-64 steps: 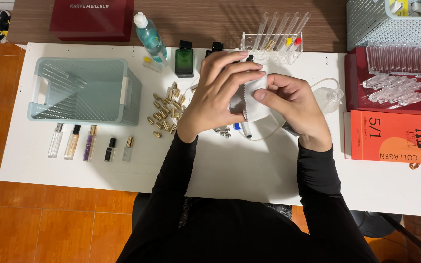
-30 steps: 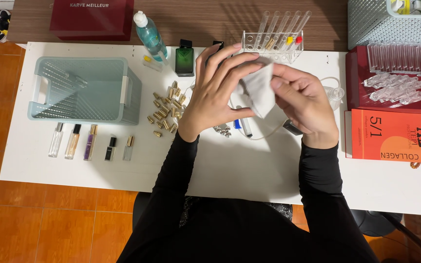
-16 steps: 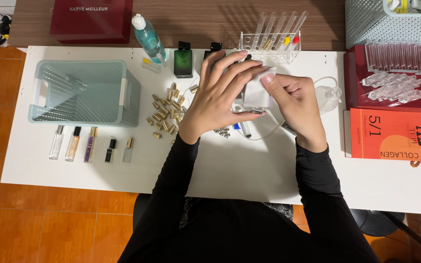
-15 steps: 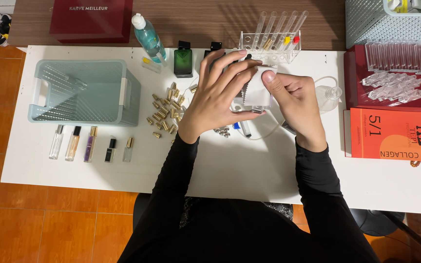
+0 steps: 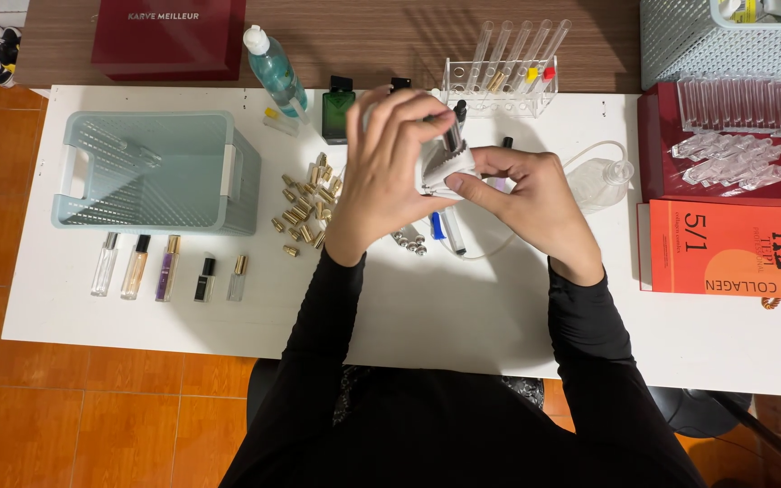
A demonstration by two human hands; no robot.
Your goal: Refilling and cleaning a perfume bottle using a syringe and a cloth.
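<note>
Above the middle of the white table [image 5: 463,316], my left hand [image 5: 381,176] is closed around a small slim bottle [image 5: 454,136] whose dark top pokes out above the fingers. A white cloth [image 5: 442,172] with a zigzag edge is wrapped around the bottle's body. My right hand [image 5: 531,199] pinches the cloth from the right, thumb and fingers pressed against it. Most of the bottle is hidden by the cloth and my fingers.
At the left are a pale blue basket [image 5: 151,167], a row of small spray bottles [image 5: 169,267] and scattered gold caps [image 5: 305,203]. Behind are a green bottle [image 5: 338,107] and a test tube rack [image 5: 499,81]. Right: red tray of clear vials [image 5: 734,145], orange box [image 5: 734,251].
Both hands turned and shifted slightly left. The cloth, spread wider between the hands before, is now bunched tightly around the bottle, and the bottle's dark top shows above my left fingers.
</note>
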